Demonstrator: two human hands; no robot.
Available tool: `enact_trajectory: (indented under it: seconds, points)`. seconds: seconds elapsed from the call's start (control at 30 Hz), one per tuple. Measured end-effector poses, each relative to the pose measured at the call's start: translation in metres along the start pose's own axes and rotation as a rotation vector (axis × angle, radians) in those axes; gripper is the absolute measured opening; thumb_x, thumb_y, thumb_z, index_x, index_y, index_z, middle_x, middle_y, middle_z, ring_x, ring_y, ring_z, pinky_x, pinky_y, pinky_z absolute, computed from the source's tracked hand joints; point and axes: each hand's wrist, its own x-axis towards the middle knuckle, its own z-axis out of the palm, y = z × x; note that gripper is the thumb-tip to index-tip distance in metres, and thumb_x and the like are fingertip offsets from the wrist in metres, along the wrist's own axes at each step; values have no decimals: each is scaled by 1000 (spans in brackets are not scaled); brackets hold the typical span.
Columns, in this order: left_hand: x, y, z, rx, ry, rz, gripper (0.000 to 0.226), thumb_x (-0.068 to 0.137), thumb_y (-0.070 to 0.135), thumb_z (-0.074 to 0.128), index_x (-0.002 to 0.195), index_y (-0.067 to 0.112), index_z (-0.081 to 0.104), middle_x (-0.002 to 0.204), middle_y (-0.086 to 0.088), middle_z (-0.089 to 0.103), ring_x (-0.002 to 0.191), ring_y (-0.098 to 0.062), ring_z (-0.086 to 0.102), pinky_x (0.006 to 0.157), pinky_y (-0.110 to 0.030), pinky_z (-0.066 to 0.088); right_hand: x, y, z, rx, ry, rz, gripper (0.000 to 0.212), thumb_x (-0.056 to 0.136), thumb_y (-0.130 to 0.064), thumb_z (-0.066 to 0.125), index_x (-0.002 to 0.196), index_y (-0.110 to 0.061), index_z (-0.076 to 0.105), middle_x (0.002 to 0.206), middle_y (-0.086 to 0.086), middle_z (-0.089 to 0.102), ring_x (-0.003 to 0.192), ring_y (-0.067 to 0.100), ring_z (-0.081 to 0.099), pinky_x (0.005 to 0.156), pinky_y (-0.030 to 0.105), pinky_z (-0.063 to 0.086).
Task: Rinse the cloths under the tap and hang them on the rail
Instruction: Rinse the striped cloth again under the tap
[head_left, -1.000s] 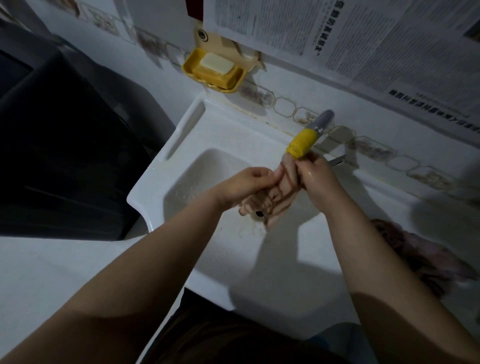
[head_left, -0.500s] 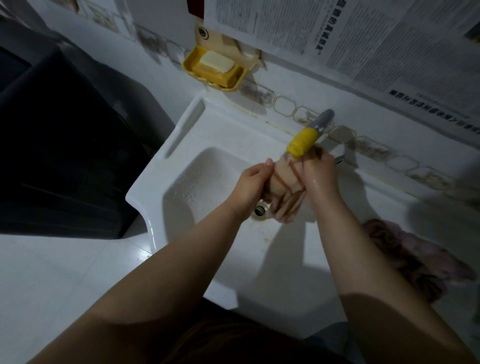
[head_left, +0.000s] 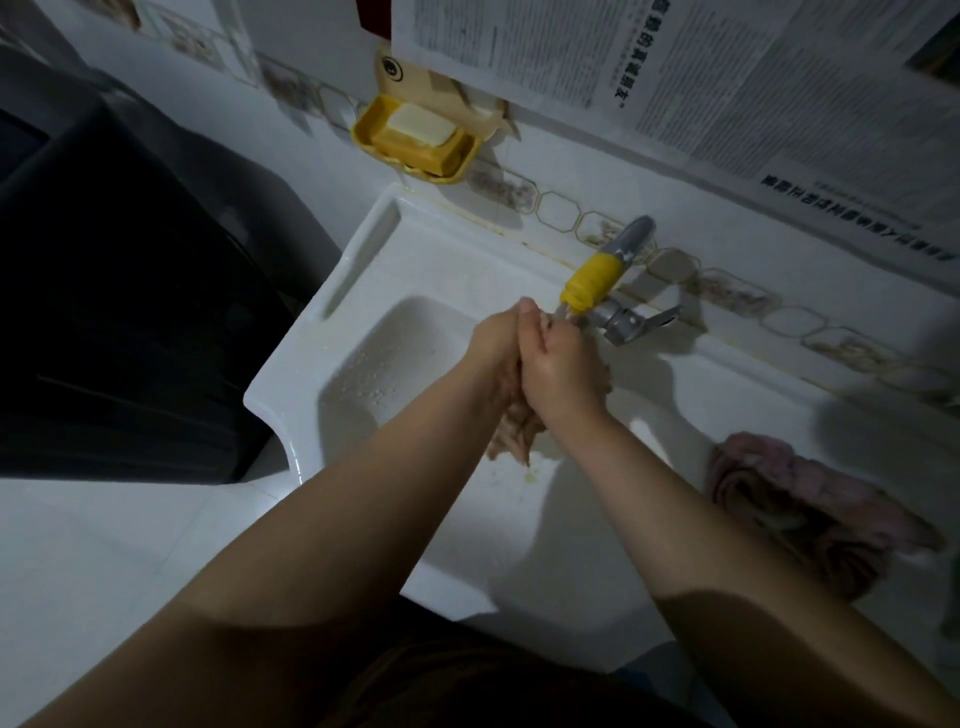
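We have a pale striped cloth (head_left: 514, 434) bunched between both hands over the white sink (head_left: 311, 358), just below the yellow nozzle of the tap (head_left: 592, 278). Our left hand (head_left: 496, 338) and right hand (head_left: 558, 364) are pressed together around the cloth, fingers curled over it, so that only its lower tail shows, hanging beneath the wrists into the basin. We judge this to be the rinsing and wringing of the first cloth; whether water is running we cannot tell, since the stream is hidden by the hands. To do this step well, we would keep the bundle right under the nozzle, loosen and turn the cloth so the folded inner layers meet the water, and then squeeze from the top down so the water drains out through the hanging tail and not along our forearms. We should keep the work low over the basin to limit splashing onto the rim. A second, pink cloth (head_left: 810, 509) lies crumpled on the sink's right ledge, well apart from the hands, and by our reckoning is not yet rinsed. The rail is not in view, so hanging lies ahead. A yellow soap dish (head_left: 457, 156) with a bar of soap (head_left: 421, 122) hangs on the wall above, under newspaper sheets (head_left: 675, 67).
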Motion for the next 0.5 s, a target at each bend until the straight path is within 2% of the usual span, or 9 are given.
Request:
enact_trajectory:
  seconds: [0.03,0.1,0.17,0.23,0.3,0.37,0.4,0.47,0.5]
  points:
    - [-2,-2,1,8,1,-26,33,98,31,51,74,10,57,48,0,59,60,-19,53,49,-24,49,5,5,-1,-41,-11,37,53,100,-43,34,83,-3,65,87,20,67,85,33,62,71,34,43]
    - [-2,-9,5,42,-29,-59,37,95,36,56,83,2,66,71,-12,69,72,-25,64,69,-35,56,24,18,-4,-91,-35,133,45,100,-36,35,91,-1,64,97,21,65,93,35,61,71,33,41]
    - [0,-10,5,81,1,-42,40,92,40,57,88,2,68,85,-16,70,82,-28,67,82,-40,56,23,19,-3,-49,0,134,44,100,-36,38,83,-5,63,91,21,66,87,36,62,66,32,39]
    - [3,-5,0,97,38,-17,38,94,39,56,77,5,63,74,-13,62,73,-26,62,76,-36,51,6,10,1,10,30,28,49,100,-41,37,63,-13,53,73,19,64,69,33,60,59,34,41]
    - [5,-3,-3,94,8,-25,40,96,38,53,73,6,59,68,-11,57,69,-23,59,69,-34,49,-5,4,0,-3,2,-35,51,101,-41,36,60,-14,48,68,20,63,65,32,58,57,33,38]
    - [2,-5,-3,164,-39,-63,45,93,47,54,81,5,65,77,-13,67,71,-24,66,68,-32,55,9,15,-5,-55,-21,40,47,101,-37,37,73,-8,60,81,22,66,77,34,61,64,36,42]
    - [0,-5,-4,226,-69,-63,50,91,52,54,89,5,69,88,-15,71,80,-25,69,77,-36,57,19,23,-8,-58,-40,97,41,100,-34,38,84,-6,62,91,22,66,87,35,62,70,37,43]
    - [0,-2,-12,332,-130,-18,57,89,59,53,101,6,70,103,-16,72,97,-29,69,94,-42,53,32,33,-16,52,-109,155,22,99,-28,42,96,-11,55,100,16,62,98,29,58,74,31,39]
    - [1,2,-18,339,-179,8,56,91,57,51,105,5,69,104,-16,72,100,-29,68,95,-42,52,32,35,-20,125,-180,167,16,100,-27,43,96,-14,50,98,10,58,98,24,56,73,26,35]
